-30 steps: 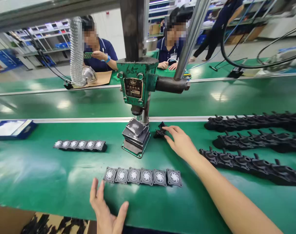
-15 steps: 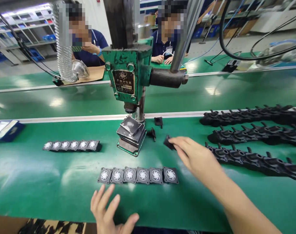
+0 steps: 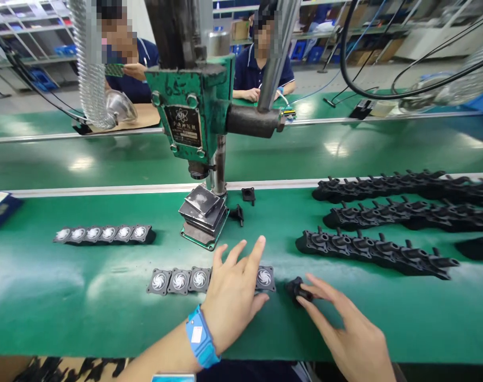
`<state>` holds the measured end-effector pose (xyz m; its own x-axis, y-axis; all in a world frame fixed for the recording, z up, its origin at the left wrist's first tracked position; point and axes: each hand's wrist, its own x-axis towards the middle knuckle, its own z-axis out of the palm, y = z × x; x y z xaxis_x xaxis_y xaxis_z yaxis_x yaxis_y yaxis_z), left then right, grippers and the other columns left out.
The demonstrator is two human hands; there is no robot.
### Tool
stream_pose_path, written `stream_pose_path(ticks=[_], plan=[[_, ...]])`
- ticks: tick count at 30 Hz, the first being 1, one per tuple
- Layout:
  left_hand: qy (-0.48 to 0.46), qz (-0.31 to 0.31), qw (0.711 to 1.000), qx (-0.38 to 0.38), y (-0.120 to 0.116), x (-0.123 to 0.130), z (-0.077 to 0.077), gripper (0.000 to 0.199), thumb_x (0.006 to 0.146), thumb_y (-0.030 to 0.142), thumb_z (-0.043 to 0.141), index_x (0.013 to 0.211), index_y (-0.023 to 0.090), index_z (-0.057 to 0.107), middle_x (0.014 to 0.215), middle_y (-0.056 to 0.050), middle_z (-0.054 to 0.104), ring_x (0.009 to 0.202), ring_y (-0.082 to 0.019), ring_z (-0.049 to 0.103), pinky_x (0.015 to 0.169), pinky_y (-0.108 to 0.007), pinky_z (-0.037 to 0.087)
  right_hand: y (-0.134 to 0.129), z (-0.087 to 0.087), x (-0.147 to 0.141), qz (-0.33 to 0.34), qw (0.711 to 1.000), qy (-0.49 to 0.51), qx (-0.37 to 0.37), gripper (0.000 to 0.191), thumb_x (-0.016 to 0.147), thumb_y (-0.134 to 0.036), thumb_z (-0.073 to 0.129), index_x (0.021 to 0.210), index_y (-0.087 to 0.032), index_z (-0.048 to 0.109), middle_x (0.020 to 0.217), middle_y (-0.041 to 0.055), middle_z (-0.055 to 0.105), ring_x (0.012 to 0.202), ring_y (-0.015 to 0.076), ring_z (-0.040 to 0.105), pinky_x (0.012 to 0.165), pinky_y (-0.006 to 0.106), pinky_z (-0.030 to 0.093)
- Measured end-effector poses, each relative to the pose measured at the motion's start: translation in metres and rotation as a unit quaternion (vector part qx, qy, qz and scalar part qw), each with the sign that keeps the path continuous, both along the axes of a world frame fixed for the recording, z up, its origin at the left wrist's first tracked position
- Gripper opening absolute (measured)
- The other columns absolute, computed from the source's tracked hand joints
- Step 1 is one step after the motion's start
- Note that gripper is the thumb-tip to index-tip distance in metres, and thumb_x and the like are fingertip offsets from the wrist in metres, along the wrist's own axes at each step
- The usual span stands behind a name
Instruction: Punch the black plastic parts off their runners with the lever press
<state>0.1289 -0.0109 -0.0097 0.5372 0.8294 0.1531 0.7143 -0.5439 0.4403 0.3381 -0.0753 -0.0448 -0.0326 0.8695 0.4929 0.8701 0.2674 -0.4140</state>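
Your left hand (image 3: 234, 297), spread and apparently empty, overlies the near row of fan-faced parts (image 3: 179, 281), while your right hand (image 3: 350, 331) pinches a black part (image 3: 294, 291) just right of that row, which a sideways nudge could skew.

Held blk part (image 3: 295, 289) matt plastic; press (image 3: 213, 106) worn ptd metal; tabletop (image 3: 86, 302) glossy

The green bench (image 3: 86, 313) carries two rows of white-swirled pieces (image 3: 108, 233), a stack of metal plates (image 3: 201, 218), two loose black parts (image 3: 248, 195) beside it, black fittings (image 3: 368, 248) rowed at right, and a blue tray (image 3: 6, 213) at left.
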Motion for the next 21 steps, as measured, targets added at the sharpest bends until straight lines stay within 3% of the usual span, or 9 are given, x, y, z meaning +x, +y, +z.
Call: stream_pose_path(ticks=[3, 7, 15, 19, 21], plan=[[-0.003, 0.000, 1.000, -0.010, 0.000, -0.001, -0.002, 0.108, 0.075, 0.015, 0.076, 0.155, 0.019, 0.004, 0.107, -0.007, 0.073, 0.128, -0.031, 0.050, 0.108, -0.056, 0.027, 0.005, 0.013, -0.013, -0.007, 0.998, 0.050, 0.039, 0.044, 0.097, -0.037, 0.053, 0.138, -0.024, 0.044, 0.089, -0.0001, 0.074, 0.083, 0.0165, 0.072, 0.084, 0.030, 0.059], [-0.011, 0.002, 1.000, -0.015, 0.000, -0.002, -0.003, 0.102, 0.078, 0.011, 0.070, 0.155, 0.018, 0.004, 0.108, -0.008, 0.072, 0.123, -0.030, 0.054, 0.106, -0.055, 0.029, 0.020, 0.026, -0.032, 0.082, 0.995, 0.059, 0.016, 0.047, 0.097, -0.026, 0.052, 0.141, -0.024, 0.036, 0.092, -0.0004, 0.074, 0.089, 0.0147, 0.072, 0.090, 0.029, 0.057], [-0.006, 0.005, 1.000, -0.021, 0.003, -0.001, -0.005, 0.111, 0.072, 0.007, 0.070, 0.154, 0.017, -0.004, 0.108, -0.005, 0.071, 0.117, -0.027, 0.058, 0.106, -0.052, 0.030, 0.041, 0.026, -0.033, 0.189, 0.982, -0.015, -0.022, 0.049, 0.098, -0.014, 0.043, 0.146, -0.023, 0.034, 0.104, 0.0052, 0.071, 0.096, 0.0148, 0.070, 0.084, 0.029, 0.059], [-0.001, 0.006, 1.000, -0.023, 0.004, -0.002, -0.003, 0.106, 0.071, 0.009, 0.074, 0.154, 0.016, 0.008, 0.113, -0.007, 0.070, 0.113, -0.027, 0.059, 0.104, -0.052, 0.032, 0.045, 0.029, -0.030, 0.202, 0.976, -0.026, -0.078, 0.047, 0.097, -0.015, 0.042, 0.143, -0.022, 0.037, 0.103, 0.0054, 0.071, 0.094, 0.0154, 0.070, 0.079, 0.028, 0.060], [-0.007, 0.002, 1.000, -0.029, 0.004, -0.002, -0.002, 0.093, 0.071, 0.014, 0.078, 0.149, 0.015, 0.026, 0.113, -0.008, 0.071, 0.118, -0.029, 0.057, 0.105, -0.054, 0.031, 0.044, 0.029, -0.032, 0.198, 0.975, -0.031, -0.091, 0.044, 0.097, -0.015, 0.042, 0.141, -0.021, 0.040, 0.102, 0.0054, 0.071, 0.093, 0.0154, 0.070, 0.076, 0.027, 0.060]])
